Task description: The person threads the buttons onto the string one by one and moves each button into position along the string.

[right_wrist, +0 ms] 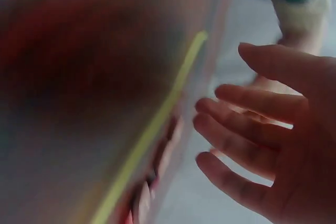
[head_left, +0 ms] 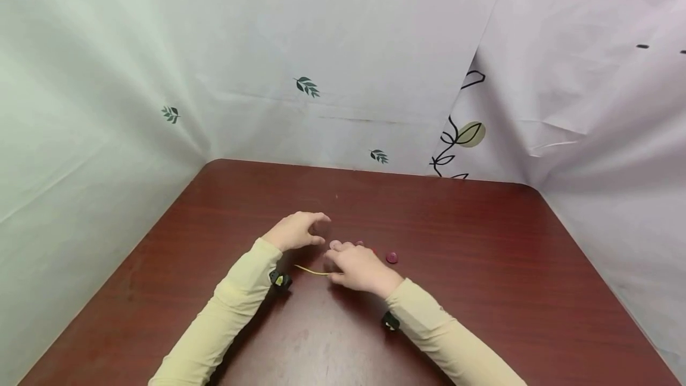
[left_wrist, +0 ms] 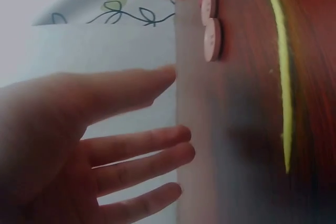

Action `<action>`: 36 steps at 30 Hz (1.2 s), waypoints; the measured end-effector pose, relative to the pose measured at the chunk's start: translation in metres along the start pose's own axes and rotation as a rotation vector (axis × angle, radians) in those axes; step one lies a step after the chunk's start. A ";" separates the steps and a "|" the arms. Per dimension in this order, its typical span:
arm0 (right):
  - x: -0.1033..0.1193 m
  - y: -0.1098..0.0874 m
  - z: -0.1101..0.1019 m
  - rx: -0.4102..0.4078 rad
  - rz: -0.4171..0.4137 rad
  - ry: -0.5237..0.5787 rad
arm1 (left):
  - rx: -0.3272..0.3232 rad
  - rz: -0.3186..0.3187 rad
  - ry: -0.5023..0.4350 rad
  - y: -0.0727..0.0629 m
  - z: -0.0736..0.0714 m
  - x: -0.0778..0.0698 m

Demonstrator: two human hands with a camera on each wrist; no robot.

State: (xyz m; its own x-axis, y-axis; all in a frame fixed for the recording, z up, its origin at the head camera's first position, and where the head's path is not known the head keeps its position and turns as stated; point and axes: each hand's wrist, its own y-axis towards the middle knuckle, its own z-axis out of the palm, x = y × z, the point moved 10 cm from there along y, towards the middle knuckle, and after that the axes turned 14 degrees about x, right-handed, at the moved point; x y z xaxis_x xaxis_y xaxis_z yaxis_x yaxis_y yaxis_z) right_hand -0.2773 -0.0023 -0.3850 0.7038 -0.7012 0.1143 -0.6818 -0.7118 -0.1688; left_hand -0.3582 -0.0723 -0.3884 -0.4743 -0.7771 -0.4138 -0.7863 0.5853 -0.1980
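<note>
Just left of the buttons, my left hand [head_left: 297,231] hovers with fingers spread and nothing held; its thumb and fingers [left_wrist: 139,145] look relaxed in the left wrist view. My right hand [head_left: 360,267] is over the row of buttons, partly hiding them, its fingers [right_wrist: 247,145] loosely extended and bare. A thin yellow cord [head_left: 309,270] lies on the table in front of the buttons, one end by the right thumb. A pale pink button [left_wrist: 212,39] ends the row. Farther right are a red button [head_left: 374,251] and a dark magenta button [head_left: 392,258].
The reddish-brown table [head_left: 455,225] has rounded far corners. White cloth [head_left: 343,46] printed with leaves hangs behind it and at both sides. Each wrist wears a dark camera; the left wrist camera [head_left: 280,279] sits near the tabletop.
</note>
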 end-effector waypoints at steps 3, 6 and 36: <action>0.013 0.011 0.007 0.007 -0.035 -0.035 | 0.059 0.055 -0.018 0.008 0.006 -0.003; 0.019 0.017 0.010 -0.006 -0.053 -0.063 | 0.102 0.079 -0.013 0.014 0.010 -0.004; -0.025 -0.002 0.018 0.195 0.072 0.090 | 0.167 0.064 -0.019 0.036 0.028 -0.004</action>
State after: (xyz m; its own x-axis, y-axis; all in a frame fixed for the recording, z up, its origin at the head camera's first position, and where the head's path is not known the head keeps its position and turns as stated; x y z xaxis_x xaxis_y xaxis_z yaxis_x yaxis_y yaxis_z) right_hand -0.2897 0.0175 -0.4047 0.6277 -0.7572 0.1806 -0.6721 -0.6442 -0.3651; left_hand -0.3730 -0.0417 -0.4186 -0.5129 -0.7332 -0.4465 -0.6771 0.6652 -0.3147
